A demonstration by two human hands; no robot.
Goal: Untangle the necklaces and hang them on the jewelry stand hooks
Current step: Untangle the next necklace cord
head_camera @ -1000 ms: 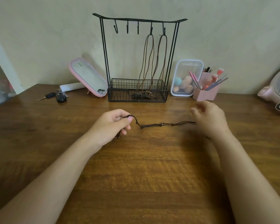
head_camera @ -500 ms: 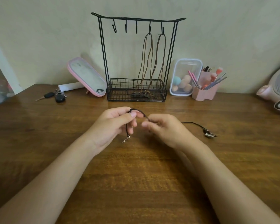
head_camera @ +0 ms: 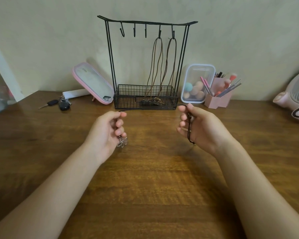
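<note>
A black wire jewelry stand (head_camera: 147, 25) stands at the back of the wooden table, with a mesh basket at its base. Two brown cord necklaces (head_camera: 156, 66) hang from its two right hooks; three left hooks are bare. My left hand (head_camera: 107, 130) pinches one end of a thin black cord necklace (head_camera: 189, 128), and a silver flower pendant (head_camera: 122, 141) dangles below its fingers. My right hand (head_camera: 197, 126) pinches the other part of the cord, which hangs down across the palm. Both hands are raised in front of the stand, apart from each other.
A pink-framed mirror (head_camera: 91, 83) leans left of the stand, with keys (head_camera: 59, 104) and a white tube nearby. Right of the stand are a clear box of sponges (head_camera: 197, 83), a pink brush holder (head_camera: 217, 99) and a pink fan (head_camera: 295, 100). The wooden table (head_camera: 154, 187) stretches in front.
My hands have moved apart from the middle and lifted the black cord off the table. The right hand now holds the cord's right end, which lay on the wood before.
</note>
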